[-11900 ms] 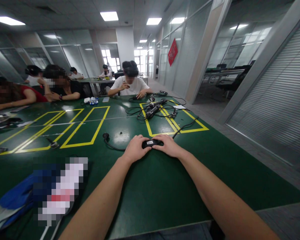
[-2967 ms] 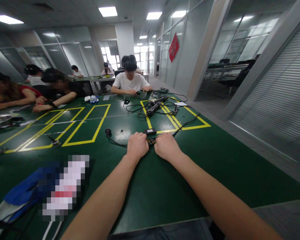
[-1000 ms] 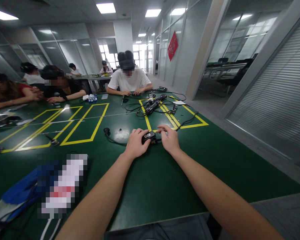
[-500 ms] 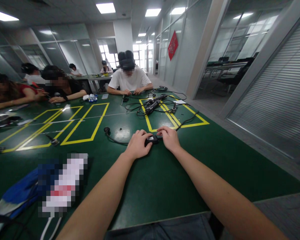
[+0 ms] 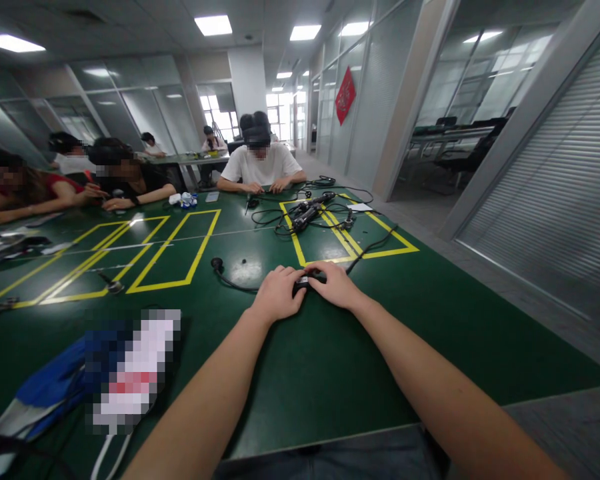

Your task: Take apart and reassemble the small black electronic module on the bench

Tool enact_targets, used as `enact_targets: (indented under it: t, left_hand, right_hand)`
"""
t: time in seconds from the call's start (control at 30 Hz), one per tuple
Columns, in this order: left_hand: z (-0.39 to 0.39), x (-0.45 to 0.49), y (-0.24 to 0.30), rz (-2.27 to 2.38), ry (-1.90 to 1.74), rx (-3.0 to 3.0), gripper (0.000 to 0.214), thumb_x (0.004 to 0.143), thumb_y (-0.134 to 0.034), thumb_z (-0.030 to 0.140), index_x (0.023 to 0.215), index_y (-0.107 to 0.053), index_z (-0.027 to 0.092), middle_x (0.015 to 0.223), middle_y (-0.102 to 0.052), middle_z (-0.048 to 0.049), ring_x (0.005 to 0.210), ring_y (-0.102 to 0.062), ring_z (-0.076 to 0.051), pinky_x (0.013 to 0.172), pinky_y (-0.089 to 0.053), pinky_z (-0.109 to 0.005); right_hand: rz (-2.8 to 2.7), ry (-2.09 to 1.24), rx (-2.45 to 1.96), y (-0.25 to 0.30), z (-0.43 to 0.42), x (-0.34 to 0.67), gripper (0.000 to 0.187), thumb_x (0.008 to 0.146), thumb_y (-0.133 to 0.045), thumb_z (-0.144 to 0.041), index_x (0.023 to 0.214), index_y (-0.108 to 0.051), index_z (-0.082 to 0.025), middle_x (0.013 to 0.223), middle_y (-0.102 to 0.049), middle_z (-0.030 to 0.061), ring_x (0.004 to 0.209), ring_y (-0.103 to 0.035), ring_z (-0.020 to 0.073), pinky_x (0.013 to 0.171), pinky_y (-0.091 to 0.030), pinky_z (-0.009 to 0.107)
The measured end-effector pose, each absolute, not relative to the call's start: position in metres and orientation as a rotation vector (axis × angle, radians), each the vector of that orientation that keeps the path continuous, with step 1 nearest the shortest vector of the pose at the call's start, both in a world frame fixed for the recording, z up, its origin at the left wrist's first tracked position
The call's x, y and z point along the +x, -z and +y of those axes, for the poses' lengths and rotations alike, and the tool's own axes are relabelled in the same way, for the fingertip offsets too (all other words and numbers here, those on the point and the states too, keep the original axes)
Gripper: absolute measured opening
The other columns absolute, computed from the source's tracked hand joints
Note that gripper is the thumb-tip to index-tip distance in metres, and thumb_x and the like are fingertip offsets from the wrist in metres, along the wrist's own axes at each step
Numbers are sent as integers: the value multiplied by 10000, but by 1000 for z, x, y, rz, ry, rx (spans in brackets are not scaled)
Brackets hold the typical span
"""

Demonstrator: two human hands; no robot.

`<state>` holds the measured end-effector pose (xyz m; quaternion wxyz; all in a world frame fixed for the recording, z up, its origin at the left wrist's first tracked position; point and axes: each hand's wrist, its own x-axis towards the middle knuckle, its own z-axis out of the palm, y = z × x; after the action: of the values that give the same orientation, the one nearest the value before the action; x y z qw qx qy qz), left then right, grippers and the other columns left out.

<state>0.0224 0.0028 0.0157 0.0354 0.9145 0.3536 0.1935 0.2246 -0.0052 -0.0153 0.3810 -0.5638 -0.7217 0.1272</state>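
A small black box with a pale label (image 5: 302, 282) sits low on the green table (image 5: 300, 373), in line with a black power cord. My left hand (image 5: 279, 293) is wrapped round its left end, thumb on the near side. At the other end my right hand (image 5: 336, 284) grips it too, thumb and fingers closed on it. Much of the box is hidden by my fingers. From the left side the cord (image 5: 235, 285) runs to a black plug (image 5: 217, 265); on the right another length of cord (image 5: 367, 249) leads away toward the back.
Black cables and dark tool-like bodies (image 5: 310, 215) lie tangled within yellow tape outlines (image 5: 300, 247). A blurred white power strip (image 5: 137, 367) and blue cloth (image 5: 55, 373) lie at front left. Across the table a co-worker in a white shirt (image 5: 263, 167) works; other people sit at left.
My right hand has moved left from the cord onto the box, and its fingers now close on it. My left hand keeps its hold. The view has shifted slightly.
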Motion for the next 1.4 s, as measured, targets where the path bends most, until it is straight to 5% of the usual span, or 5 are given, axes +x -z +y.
enact_targets:
  t: [0.17,0.5,1.4]
  left_hand:
    - [6,23,-10,1086,-674,2761,452,957,-657,316,1392,-656,192,1321,-747,-131,1161,-655,-320,1058,-538,-499]
    - [6,24,-13,1076,-643,2750,352,947,-658,318,1263,-736,184,1149,-786,-122,1076,-678,-312,982,-563,-471]
    - [10,22,-11,1087,-644,2685,384,931,-704,331,1279,-751,176,1131,-797,-120,1074,-698,-311,994,-571,-463]
  right_hand:
    - [-1877,-304,-1457,19,-3,231,168,907,-740,-358,1034,-816,-279,1126,-801,77,1115,-697,308,1075,-514,540]
    - [-2001,-478,-1335,29,7,255,416,815,-850,-388,1216,-809,-286,1271,-779,74,1207,-692,303,1156,-476,530]
    - [-2011,-547,-1304,21,7,255,407,799,-876,-335,1195,-815,-263,1227,-801,78,1176,-715,305,1118,-499,503]
